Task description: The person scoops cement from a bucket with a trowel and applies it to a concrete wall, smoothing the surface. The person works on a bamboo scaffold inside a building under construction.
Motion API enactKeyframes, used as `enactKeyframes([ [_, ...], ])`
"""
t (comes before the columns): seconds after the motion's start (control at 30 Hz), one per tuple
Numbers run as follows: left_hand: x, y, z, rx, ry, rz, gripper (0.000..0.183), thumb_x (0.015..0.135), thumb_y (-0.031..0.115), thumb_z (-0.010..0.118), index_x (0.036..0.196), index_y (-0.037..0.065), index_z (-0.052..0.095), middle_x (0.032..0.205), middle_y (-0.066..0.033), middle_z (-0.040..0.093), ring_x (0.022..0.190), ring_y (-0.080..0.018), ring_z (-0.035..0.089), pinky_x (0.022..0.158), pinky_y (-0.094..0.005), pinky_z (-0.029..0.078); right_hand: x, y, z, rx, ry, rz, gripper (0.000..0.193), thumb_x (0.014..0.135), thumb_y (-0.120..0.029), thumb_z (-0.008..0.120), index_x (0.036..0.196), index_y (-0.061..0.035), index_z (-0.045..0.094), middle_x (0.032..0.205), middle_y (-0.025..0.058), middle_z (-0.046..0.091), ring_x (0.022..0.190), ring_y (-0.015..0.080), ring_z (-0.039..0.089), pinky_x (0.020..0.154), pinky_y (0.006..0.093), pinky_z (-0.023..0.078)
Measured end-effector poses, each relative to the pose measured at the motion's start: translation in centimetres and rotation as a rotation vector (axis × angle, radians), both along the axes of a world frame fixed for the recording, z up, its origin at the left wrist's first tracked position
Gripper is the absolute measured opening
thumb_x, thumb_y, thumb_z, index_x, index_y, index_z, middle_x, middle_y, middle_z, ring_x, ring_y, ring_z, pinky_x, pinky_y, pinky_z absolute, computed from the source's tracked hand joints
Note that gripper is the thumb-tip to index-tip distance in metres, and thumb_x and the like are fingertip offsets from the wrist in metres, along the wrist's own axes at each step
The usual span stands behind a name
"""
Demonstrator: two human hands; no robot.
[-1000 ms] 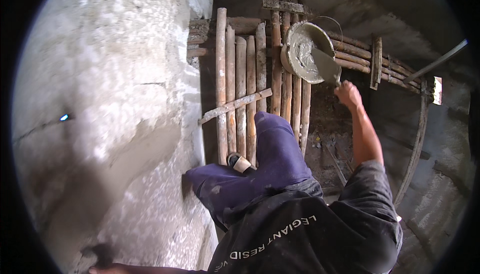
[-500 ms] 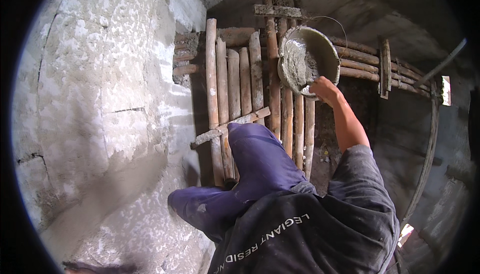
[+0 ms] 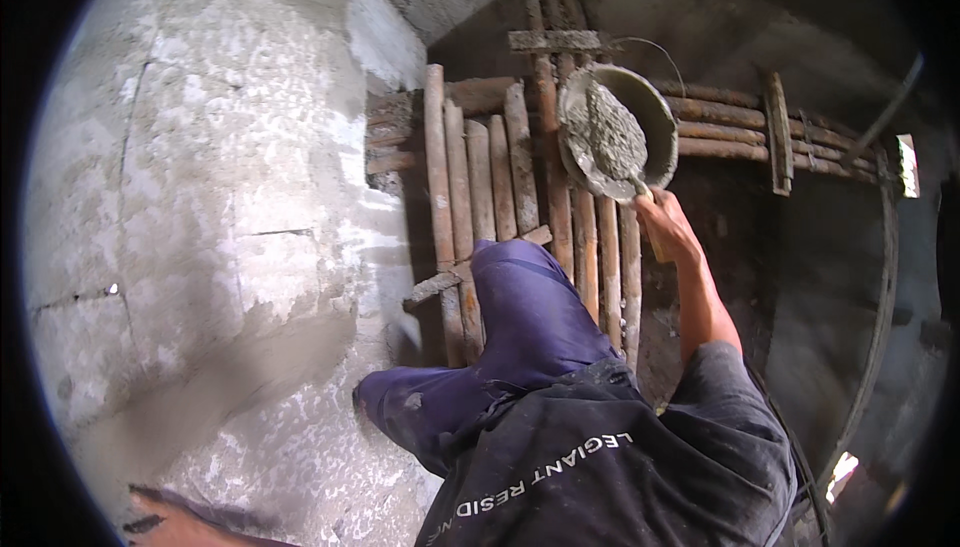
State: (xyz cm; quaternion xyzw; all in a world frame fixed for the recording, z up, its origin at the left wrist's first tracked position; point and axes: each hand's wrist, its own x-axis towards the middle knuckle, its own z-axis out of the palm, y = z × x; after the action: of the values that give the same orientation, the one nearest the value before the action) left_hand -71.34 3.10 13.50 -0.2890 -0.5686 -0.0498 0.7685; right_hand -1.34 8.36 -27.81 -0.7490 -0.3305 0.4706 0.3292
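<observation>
My right hand (image 3: 668,219) is closed round the pale handle of a trowel (image 3: 641,187). A thick heap of wet grey mortar (image 3: 615,137) lies on the trowel and hides most of its blade. Behind and below it is a round bucket (image 3: 661,107), its inside smeared with mortar and its wire handle tipped back. At the lower left, my left hand (image 3: 165,522) is against the rough grey wall (image 3: 230,297), fingers seemingly apart, with a dark patch between them that I cannot make out.
Bamboo poles (image 3: 440,177) form a platform by my bent leg (image 3: 535,292), with a mortar-crusted crosspiece (image 3: 432,289) over them. More poles (image 3: 715,129) run off to the right, crossed by an upright board (image 3: 777,132). A long curved pole (image 3: 865,347) stands at the far right.
My right hand has drawn back toward me from the bucket's inside, bringing up mortar on the trowel. My left hand has come further into view at the lower left.
</observation>
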Motion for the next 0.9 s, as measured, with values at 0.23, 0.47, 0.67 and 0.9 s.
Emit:
enactKeyframes([
  [0.23,5.7,2.3,1.3,-0.09,-0.024,-0.102,0.075,0.081,0.064,0.044,0.13,0.007,0.043,0.134,-0.0218,0.038,0.125,-0.0377,0.034,0.097,-0.06,0.024,-8.1,1.1,3.1,0.152,0.552,-0.05,0.028,0.072,-0.019,0.057,0.094,-0.0022,0.051,0.068,0.0045,0.052,0.051,0.0136,0.05,0.045,0.0279,0.044],
  [0.47,12.9,13.7,4.3,-0.503,0.125,-0.356,0.062,0.088,0.052,0.043,0.137,0.016,0.035,0.145,-0.011,0.027,0.133,-0.0357,0.021,0.106,-0.0542,0.014,-15.4,10.5,0.3,0.159,0.883,-0.228,0.022,0.079,-0.028,0.048,0.083,-0.0065,0.05,0.066,0.0051,0.048,0.049,0.0156,0.051,0.044,0.0292,0.043],
  [0.67,13.0,21.3,4.2,-0.576,0.207,-0.249,0.059,0.09,0.049,0.041,0.141,0.023,0.027,0.147,-0.0036,0.024,0.136,-0.0263,0.019,0.107,-0.0513,0.014,-14.2,20.3,1.0,0.518,0.804,-0.526,0.021,0.082,-0.024,0.05,0.087,-0.0044,0.054,0.069,0.0062,0.053,0.054,0.0145,0.053,0.047,0.0283,0.044],
  [0.9,13.0,20.3,4.7,-0.598,0.232,-0.157,0.063,0.087,0.052,0.044,0.141,0.023,0.027,0.148,-0.0026,0.022,0.136,-0.0237,0.018,0.108,-0.0506,0.012,-19.1,32.7,3.4,0.814,0.037,-0.92,0.05,0.077,-0.018,0.058,0.116,0.0094,0.045,0.096,0.0157,0.056,0.082,0.0231,0.053,0.076,0.0331,0.044],
])
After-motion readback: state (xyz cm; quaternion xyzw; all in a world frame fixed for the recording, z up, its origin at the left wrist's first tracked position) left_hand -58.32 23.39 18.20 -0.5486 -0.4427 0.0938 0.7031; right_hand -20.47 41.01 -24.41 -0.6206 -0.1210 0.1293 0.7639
